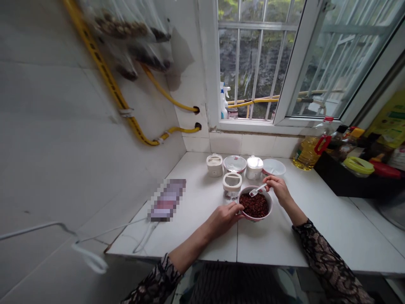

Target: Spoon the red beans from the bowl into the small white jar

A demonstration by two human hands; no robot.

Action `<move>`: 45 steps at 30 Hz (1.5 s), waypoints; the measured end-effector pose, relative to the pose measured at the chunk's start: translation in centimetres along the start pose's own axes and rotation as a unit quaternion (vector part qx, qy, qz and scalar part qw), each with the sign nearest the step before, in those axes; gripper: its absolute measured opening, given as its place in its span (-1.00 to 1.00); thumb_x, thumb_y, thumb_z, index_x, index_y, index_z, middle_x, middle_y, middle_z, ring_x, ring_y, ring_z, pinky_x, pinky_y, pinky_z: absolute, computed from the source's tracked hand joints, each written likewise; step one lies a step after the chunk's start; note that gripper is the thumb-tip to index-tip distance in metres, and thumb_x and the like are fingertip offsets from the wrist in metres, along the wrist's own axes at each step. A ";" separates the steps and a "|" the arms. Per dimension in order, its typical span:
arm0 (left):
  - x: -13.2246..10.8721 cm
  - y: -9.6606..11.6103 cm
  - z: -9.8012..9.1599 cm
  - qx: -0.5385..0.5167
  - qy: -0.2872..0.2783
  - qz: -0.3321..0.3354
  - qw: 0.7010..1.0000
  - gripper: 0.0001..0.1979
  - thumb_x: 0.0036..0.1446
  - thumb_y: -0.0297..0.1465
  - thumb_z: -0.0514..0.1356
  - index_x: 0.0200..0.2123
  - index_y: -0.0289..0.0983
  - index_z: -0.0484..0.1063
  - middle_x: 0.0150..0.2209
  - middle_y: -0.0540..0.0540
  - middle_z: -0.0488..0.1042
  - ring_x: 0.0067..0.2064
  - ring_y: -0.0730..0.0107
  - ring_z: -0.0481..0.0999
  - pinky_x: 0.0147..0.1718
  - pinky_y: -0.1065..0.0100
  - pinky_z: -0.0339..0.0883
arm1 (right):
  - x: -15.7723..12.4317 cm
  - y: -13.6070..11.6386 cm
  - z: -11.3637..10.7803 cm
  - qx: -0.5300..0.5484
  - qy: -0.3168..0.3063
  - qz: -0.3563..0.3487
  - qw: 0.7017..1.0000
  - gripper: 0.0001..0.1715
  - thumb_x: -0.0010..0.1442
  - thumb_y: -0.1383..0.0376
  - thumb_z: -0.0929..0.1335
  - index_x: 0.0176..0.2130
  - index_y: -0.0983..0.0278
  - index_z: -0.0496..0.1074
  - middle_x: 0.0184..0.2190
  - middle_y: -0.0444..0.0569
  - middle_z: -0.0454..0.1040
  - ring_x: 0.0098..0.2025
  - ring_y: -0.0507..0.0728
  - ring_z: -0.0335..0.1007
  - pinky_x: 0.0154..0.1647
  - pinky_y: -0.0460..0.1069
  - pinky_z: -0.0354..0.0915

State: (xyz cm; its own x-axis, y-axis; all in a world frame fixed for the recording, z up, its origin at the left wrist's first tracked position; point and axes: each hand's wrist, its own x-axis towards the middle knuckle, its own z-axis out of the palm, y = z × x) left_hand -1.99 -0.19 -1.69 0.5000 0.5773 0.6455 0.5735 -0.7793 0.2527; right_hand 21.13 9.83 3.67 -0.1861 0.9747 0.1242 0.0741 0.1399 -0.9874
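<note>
Steadying the pink bowl of red beans (255,205) at its near rim, the left hand (225,218) keeps it from sliding on the white counter (316,228); the right hand (278,188) pinches a small white spoon (257,191) over the beans, seasoning jars (232,184) close behind.

Both forearms reach in toward the bowl (255,205). Left hand (225,217) cups its near-left rim, fingers curled; right hand (278,188) hovers over its far-right edge, fingertips pinched together.
</note>
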 end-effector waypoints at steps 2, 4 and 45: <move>0.0 0.0 0.0 0.001 0.002 0.000 1.000 -0.78 0.40 -0.31 -0.01 -0.15 -0.32 0.34 -0.34 -0.10 0.48 -0.38 0.42 0.53 -0.41 0.45 0.44 | -0.1 -0.1 0.1 0.011 0.002 0.007 1.000 -0.86 -0.16 0.26 0.30 -0.54 0.27 0.42 -0.75 -0.18 0.31 -0.61 0.04 0.22 -0.46 -0.03 0.20; 0.0 0.0 0.1 -0.001 0.010 0.002 1.000 -0.77 0.40 -0.30 -0.02 -0.15 -0.31 0.34 -0.33 -0.11 0.49 -0.38 0.41 0.53 -0.42 0.44 0.44 | -0.1 -0.2 0.3 0.024 0.003 0.012 1.000 -0.85 -0.16 0.25 0.30 -0.53 0.27 0.42 -0.74 -0.18 0.31 -0.61 0.04 0.22 -0.45 -0.03 0.20; -0.3 -0.3 0.3 -0.024 -0.003 -0.011 1.000 -0.81 0.37 -0.34 0.02 -0.11 -0.31 0.35 -0.33 -0.11 0.48 -0.33 0.39 0.54 -0.37 0.43 0.46 | -0.6 -0.9 1.2 -0.166 -0.027 -0.103 0.980 -0.84 -0.05 0.29 0.21 -0.54 0.21 0.35 -0.70 -0.18 0.27 -0.59 0.07 0.18 -0.48 -0.04 0.11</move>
State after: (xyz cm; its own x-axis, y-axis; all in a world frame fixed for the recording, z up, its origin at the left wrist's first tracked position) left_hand -2.13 -0.09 -2.18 0.4923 0.5958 0.6345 0.5522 -0.7773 0.3014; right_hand 20.04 8.92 4.39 -0.2816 0.9103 0.3035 0.3425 0.3908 -0.8544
